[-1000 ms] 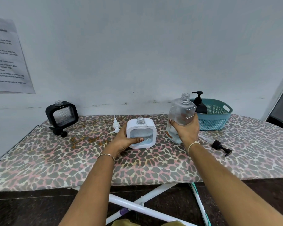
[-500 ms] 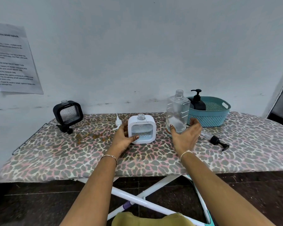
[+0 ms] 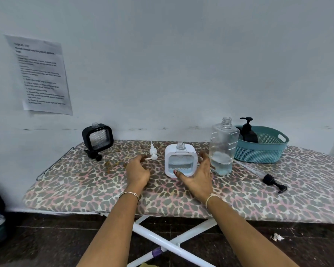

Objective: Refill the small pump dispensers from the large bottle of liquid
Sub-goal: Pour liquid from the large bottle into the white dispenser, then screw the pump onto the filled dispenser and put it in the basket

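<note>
Rigid, likely light white dispenser [image 3: 180, 160] suits a grip across its flat sides; right hand [image 3: 198, 177] spread beside it, left hand [image 3: 138, 171] loosely curled.

Ironing board [image 3: 85, 182] bears white dispenser [image 3: 180, 160], black dispenser [image 3: 97, 137], large bottle [image 3: 223, 147], basket [image 3: 258, 153], white pump [image 3: 153, 153], black pump [image 3: 274, 182]

Pale wall [image 3: 181, 54] — dark floor [image 3: 46, 243].
</note>
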Available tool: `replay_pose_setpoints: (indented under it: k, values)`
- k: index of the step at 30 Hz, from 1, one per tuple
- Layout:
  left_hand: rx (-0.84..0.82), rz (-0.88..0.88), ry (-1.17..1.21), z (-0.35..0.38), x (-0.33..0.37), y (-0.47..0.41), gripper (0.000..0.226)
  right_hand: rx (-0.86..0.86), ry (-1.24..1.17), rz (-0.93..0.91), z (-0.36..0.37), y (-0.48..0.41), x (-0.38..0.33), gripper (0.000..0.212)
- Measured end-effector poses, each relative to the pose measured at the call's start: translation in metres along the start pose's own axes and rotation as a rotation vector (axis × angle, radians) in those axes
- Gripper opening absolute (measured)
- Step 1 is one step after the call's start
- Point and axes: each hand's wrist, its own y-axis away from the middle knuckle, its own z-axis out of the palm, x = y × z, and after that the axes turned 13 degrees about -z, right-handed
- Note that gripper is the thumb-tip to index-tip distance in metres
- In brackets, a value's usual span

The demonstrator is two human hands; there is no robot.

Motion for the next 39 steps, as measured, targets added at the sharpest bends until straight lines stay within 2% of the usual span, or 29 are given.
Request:
replay_pose_setpoints:
  k: [3,8,12,15,18,24,31,35,39]
  values:
    - [-0.072,0.02,-0.246,0.005,0.001,-0.012,0.069,0.031,-0.048,-0.013,0.006,-0.005,0.002,0.117]
    - [-0.171,0.076,-0.573,0.016,0.014,-0.019,0.064,0.076,-0.069,-0.026,0.014,-0.009,0.009,0.114]
    - [-0.148,0.119,-0.715,0.023,0.022,-0.021,0.058,0.101,-0.077,-0.057,0.016,-0.01,0.015,0.11]
    - [-0.088,0.176,-0.733,0.026,0.024,-0.027,0.05,0.106,-0.09,-0.088,0.017,-0.01,0.018,0.111]
    - [-0.022,0.204,-0.63,0.028,0.024,-0.032,0.042,0.099,-0.107,-0.087,0.017,-0.01,0.019,0.112]
    - [0.145,0.2,-0.252,0.013,0.026,-0.031,0.027,0.109,-0.123,-0.089,0.015,-0.01,0.018,0.109]
    - [0.229,0.23,0.233,-0.033,0.061,-0.03,0.017,0.125,-0.128,-0.105,0.011,-0.007,0.014,0.105]
    - [0.198,0.242,0.503,-0.061,0.096,-0.02,0.02,0.127,-0.127,-0.117,0.009,-0.004,0.011,0.103]
    - [0.084,0.243,0.61,-0.064,0.119,-0.016,0.019,0.122,-0.122,-0.105,0.009,-0.003,0.01,0.104]
